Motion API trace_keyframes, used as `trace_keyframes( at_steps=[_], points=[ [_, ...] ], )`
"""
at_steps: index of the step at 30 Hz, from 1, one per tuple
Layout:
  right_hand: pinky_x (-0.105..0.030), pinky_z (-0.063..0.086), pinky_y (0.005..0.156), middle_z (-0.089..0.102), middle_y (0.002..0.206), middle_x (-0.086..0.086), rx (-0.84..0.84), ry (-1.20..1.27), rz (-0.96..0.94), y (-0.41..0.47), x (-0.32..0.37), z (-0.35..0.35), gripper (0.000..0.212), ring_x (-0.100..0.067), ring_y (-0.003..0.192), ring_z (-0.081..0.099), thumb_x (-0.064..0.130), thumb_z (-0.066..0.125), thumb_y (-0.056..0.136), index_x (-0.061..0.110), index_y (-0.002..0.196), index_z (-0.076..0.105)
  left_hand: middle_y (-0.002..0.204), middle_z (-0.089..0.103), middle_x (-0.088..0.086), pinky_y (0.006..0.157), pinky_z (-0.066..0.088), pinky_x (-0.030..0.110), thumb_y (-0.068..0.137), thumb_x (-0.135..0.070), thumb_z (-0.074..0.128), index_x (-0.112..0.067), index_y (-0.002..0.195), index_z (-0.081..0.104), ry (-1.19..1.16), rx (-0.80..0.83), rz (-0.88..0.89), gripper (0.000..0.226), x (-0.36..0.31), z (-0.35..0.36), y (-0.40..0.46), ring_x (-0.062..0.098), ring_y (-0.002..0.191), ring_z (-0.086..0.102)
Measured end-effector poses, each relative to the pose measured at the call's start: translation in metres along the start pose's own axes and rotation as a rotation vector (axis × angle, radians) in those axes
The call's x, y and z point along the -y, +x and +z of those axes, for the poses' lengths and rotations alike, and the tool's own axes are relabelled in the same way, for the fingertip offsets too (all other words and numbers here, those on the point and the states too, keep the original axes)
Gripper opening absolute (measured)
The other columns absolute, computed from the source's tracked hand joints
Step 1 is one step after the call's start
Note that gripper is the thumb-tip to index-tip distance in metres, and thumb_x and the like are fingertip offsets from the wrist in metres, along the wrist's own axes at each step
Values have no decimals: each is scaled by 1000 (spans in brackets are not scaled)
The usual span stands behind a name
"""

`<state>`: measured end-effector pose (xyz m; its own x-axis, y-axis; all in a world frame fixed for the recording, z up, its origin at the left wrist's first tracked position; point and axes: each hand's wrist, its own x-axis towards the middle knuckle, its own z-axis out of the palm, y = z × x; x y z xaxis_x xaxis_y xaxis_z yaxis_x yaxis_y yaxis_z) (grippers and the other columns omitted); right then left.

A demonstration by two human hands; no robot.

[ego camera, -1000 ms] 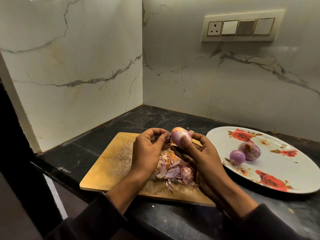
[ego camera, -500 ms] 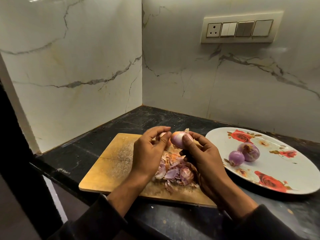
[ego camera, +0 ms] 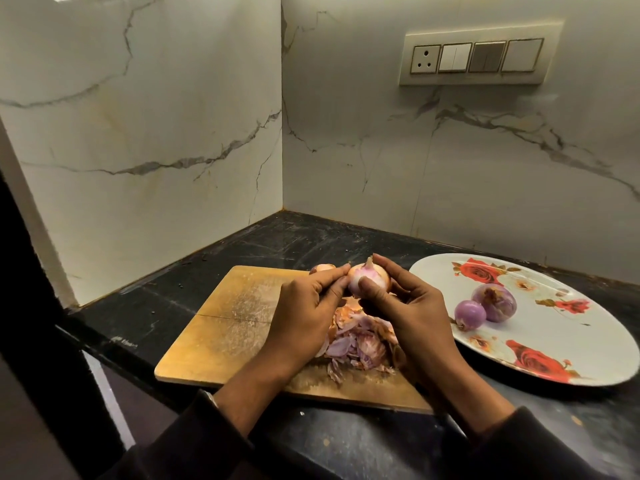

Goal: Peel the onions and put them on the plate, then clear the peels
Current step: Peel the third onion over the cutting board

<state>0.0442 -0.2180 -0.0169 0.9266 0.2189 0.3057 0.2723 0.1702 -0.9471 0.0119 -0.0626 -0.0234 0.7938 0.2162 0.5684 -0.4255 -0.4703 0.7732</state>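
Observation:
My right hand [ego camera: 408,313] grips a small pale pink onion [ego camera: 367,277] above the wooden cutting board [ego camera: 228,327], thumb across its front. My left hand [ego camera: 304,313] pinches the onion's left side with thumb and fingertips. Under both hands a pile of pink and orange peels [ego camera: 360,344] lies on the board. Another unpeeled onion [ego camera: 322,268] peeks out behind my left fingers. Two peeled purple onions, a small one [ego camera: 470,314] and a larger one [ego camera: 495,302], sit on the white rose-patterned plate [ego camera: 568,341] to the right.
The board and plate rest on a dark stone counter [ego camera: 311,244] in a corner of white marble walls. A switch panel [ego camera: 478,58] is on the right wall. The counter's front edge drops off at the left.
The onion has been turned in my hands so its pointed tip now stands up. My left fingers moved onto its side. The view shifted slightly.

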Motion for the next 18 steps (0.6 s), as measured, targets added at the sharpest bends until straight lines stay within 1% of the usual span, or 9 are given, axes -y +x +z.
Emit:
trace_keyframes(
  at_steps=[1,3,5,8,10,13,15,18],
  points=[
    [-35,62,83,73,120,-4,-5,-24,-13,0,-1,0,59,-17,102,74,26,81,74,21,131,67,115,65,-14,84,58,20,97,-15,63,-15,131,63,19,-3,13,34,1,0,0,-5,101,67],
    [-37,63,84,74,119,-2,-21,-83,-42,-1,-2,1,58,-14,100,74,23,83,76,21,131,67,113,64,-15,85,54,13,96,-14,64,-15,131,63,65,-22,45,34,2,0,-1,-16,98,62],
    [-39,63,84,75,115,-2,-46,-116,-69,-2,-5,5,58,-14,97,75,27,86,73,24,129,69,111,63,-16,82,49,5,95,-12,65,-14,130,64,105,-53,69,34,2,0,0,-24,94,57],
    [-40,63,83,77,111,-1,-78,-131,-88,-3,-9,9,57,-14,95,75,29,88,72,26,127,70,106,63,-18,79,45,0,93,-11,69,-14,127,66,138,-84,78,34,1,0,0,-28,90,55],
    [-39,63,82,76,112,0,-72,-115,-89,-3,-9,8,57,-14,96,75,26,88,73,26,126,71,103,63,-20,78,46,0,91,-11,71,-17,124,66,149,-108,90,34,-1,0,-1,-26,89,57],
    [-35,62,81,75,115,-1,-33,-72,-79,-3,-8,8,57,-14,97,75,21,87,74,22,128,69,100,68,-18,77,52,7,91,-10,71,-26,120,66,148,-148,89,33,-1,-1,-2,-15,89,64],
    [-32,62,80,76,114,-3,-9,-62,-81,-4,-7,8,56,-15,97,75,18,86,75,21,128,69,100,73,-12,76,56,11,92,-10,69,-23,117,71,137,-170,70,28,1,-1,-1,-8,90,68],
    [-34,62,81,75,115,-3,-4,-13,-69,-4,-5,8,56,-15,98,75,16,85,75,22,128,68,104,74,-8,76,58,16,95,-14,66,-18,119,72,100,-152,48,25,0,1,-1,-3,93,69]
  ],
)
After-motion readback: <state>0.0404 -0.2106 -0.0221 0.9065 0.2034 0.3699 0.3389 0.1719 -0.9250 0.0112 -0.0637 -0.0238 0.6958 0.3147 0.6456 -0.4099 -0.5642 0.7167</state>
